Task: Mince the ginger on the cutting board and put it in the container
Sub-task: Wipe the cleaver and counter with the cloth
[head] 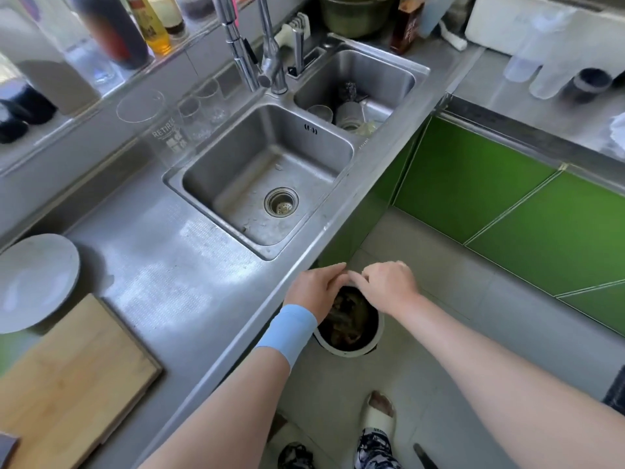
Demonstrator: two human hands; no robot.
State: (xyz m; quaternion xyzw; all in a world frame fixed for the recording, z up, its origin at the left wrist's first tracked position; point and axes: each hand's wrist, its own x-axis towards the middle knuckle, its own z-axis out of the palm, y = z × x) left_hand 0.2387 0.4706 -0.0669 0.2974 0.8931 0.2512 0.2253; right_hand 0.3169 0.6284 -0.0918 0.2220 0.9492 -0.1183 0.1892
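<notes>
The wooden cutting board (74,374) lies bare at the lower left of the steel counter, with no ginger visible on it. Beside it stands a grey plate (33,279). Both my hands hover beyond the counter's edge, over a white waste bin (372,343) on the floor. My left hand (316,287), with a blue wristband, and my right hand (389,286) meet at the fingertips above the bin's far rim. The right hand's fingers are curled downward. Anything held between the hands is hidden, so I cannot tell whether they grip the ginger.
A double steel sink (263,177) sits behind the hands, with a faucet (267,62) and cups in the small basin. Glasses (165,130) stand left of the sink. Green cabinet doors (507,204) face the tiled floor. My slippered foot (377,418) is near the bin.
</notes>
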